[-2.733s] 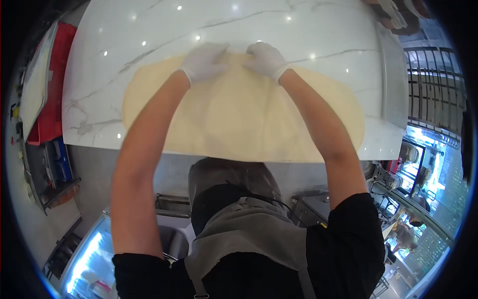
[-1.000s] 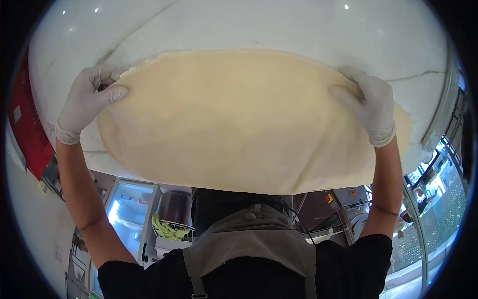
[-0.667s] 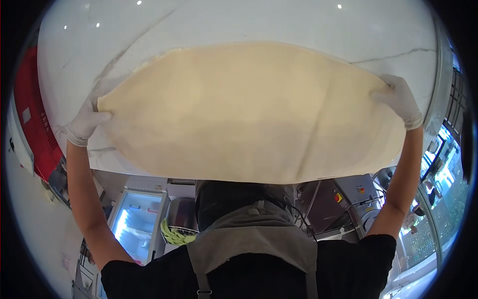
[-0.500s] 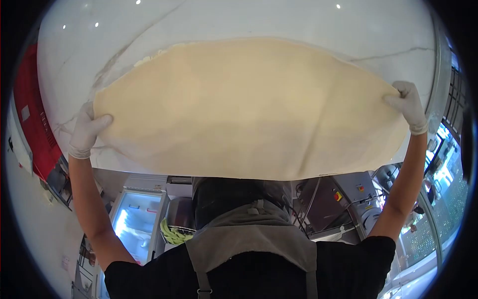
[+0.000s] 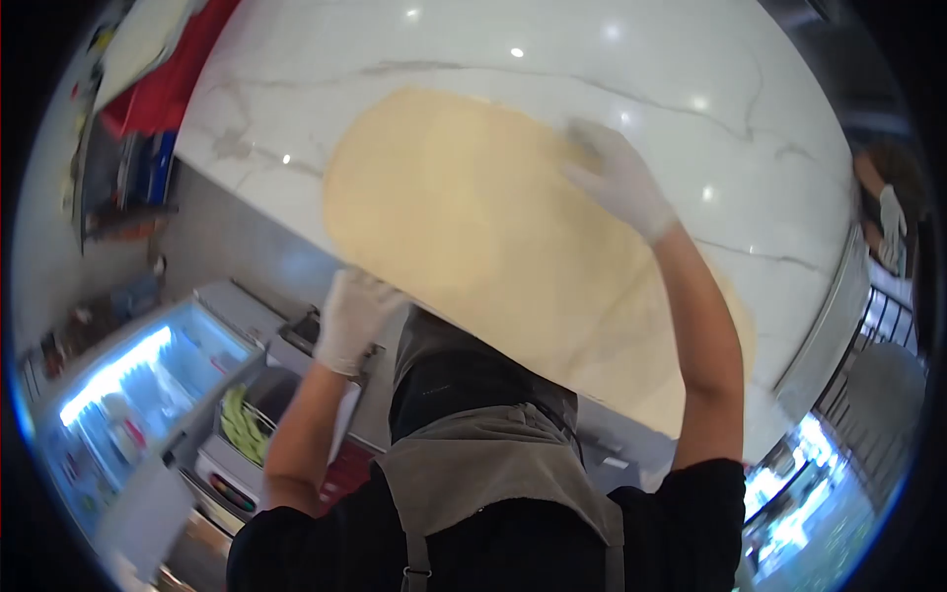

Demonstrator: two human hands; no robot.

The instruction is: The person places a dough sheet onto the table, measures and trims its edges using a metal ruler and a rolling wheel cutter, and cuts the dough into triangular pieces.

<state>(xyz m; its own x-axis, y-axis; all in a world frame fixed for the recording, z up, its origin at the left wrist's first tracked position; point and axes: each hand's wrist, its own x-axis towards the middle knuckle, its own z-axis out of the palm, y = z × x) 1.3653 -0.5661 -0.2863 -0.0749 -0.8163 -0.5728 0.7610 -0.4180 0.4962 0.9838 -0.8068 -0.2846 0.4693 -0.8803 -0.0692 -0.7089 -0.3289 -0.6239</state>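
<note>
A broad pale-yellow sheet of rolled dough (image 5: 444,197) lies flat on the white marble-patterned counter (image 5: 552,44), its near side along the counter's front edge. My left hand (image 5: 353,321), in a white glove, is at that near edge, loosely bent fingers pointing at the dough and the thumb hidden. Over the far edge of the sheet is my gloved right hand (image 5: 621,185), thumb and fingers apart and somewhat smeared by motion. Whether its fingertips press on the dough cannot be made out. Part of the sheet's right end is hidden beneath my right forearm.
At lower left a lit glass-fronted cabinet (image 5: 148,365) stands near a container with green leafy-looking items (image 5: 242,424). Something red (image 5: 182,84) hangs at the counter's upper left. Another person's gloved hand (image 5: 892,217) shows at the far right, above a dark railing (image 5: 883,316).
Both hands have let go of the sheet's ends and moved inward, the left to the near edge, the right over the far side. My view has turned left; the dough looks slanted.
</note>
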